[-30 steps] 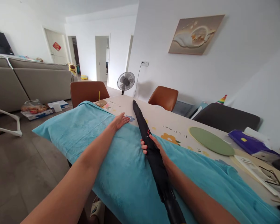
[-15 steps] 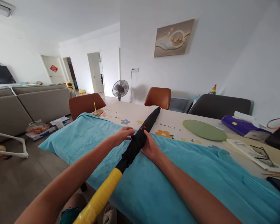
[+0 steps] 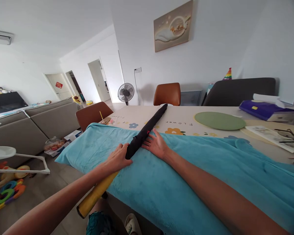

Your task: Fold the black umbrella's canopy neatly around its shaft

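A long folded umbrella [image 3: 147, 130] with black cloth and a yellow handle [image 3: 98, 193] lies slantwise over a turquoise blanket [image 3: 186, 169], its tip pointing to the far side of the table. My left hand [image 3: 119, 154] is wrapped around the umbrella at the lower end of the black cloth, just above the handle. Palm up with fingers spread, my right hand [image 3: 157, 144] rests on the blanket to the right of the umbrella. Its fingertips reach the edge of the cloth and are partly hidden by it. The handle's end sticks out past the table's near edge.
On the table [image 3: 178, 114] are a green oval mat [image 3: 219, 120], a purple tissue pack [image 3: 264, 109] and eyeglasses [image 3: 287, 135]. Brown chairs [image 3: 167, 94] and a fan [image 3: 126, 93] stand beyond. Colourful toys [image 3: 8, 194] lie on the floor at left.
My left hand has slid down the umbrella towards the handle and closed around it. My right hand has loosened and opened flat. The umbrella has shifted away, bringing its handle end into view.
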`<control>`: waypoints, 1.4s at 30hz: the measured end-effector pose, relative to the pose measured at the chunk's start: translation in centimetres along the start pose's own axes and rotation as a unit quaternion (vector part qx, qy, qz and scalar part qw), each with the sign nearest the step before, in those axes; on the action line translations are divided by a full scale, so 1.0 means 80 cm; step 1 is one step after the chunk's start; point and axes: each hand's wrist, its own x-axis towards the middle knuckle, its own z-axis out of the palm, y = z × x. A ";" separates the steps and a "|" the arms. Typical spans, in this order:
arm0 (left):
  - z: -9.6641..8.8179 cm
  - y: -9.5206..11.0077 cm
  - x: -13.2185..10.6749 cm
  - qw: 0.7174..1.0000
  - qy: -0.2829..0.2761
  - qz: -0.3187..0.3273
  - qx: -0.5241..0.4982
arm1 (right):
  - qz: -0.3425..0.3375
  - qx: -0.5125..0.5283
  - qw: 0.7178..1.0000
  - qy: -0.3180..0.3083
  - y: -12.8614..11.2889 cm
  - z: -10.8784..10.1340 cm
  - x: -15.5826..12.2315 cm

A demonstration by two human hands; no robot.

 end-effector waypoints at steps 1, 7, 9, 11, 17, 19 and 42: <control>0.000 -0.002 0.001 1.000 0.006 0.002 -0.005 | -0.002 0.000 1.000 -0.002 0.000 0.000 -0.001; 0.000 -0.021 0.007 0.972 0.024 -0.029 -0.232 | -0.012 -0.018 1.000 0.002 0.000 -0.002 -0.001; 0.001 -0.027 0.006 0.920 -0.032 -0.070 -0.384 | -0.021 -0.019 0.999 0.027 0.000 -0.004 0.001; 0.004 -0.030 0.004 0.854 -0.082 -0.104 -0.503 | -0.032 -0.017 0.998 0.054 0.001 -0.006 0.003; 0.020 -0.030 -0.007 0.829 -0.112 -0.094 -0.539 | -0.052 -0.057 0.994 0.084 0.005 -0.004 0.007; 0.021 -0.026 -0.008 0.867 -0.110 -0.078 -0.480 | -0.065 -0.081 0.991 0.084 0.007 -0.003 0.008; 0.031 0.048 -0.012 0.984 -0.035 -0.034 0.173 | -0.024 -0.267 0.956 0.119 -0.008 -0.004 0.006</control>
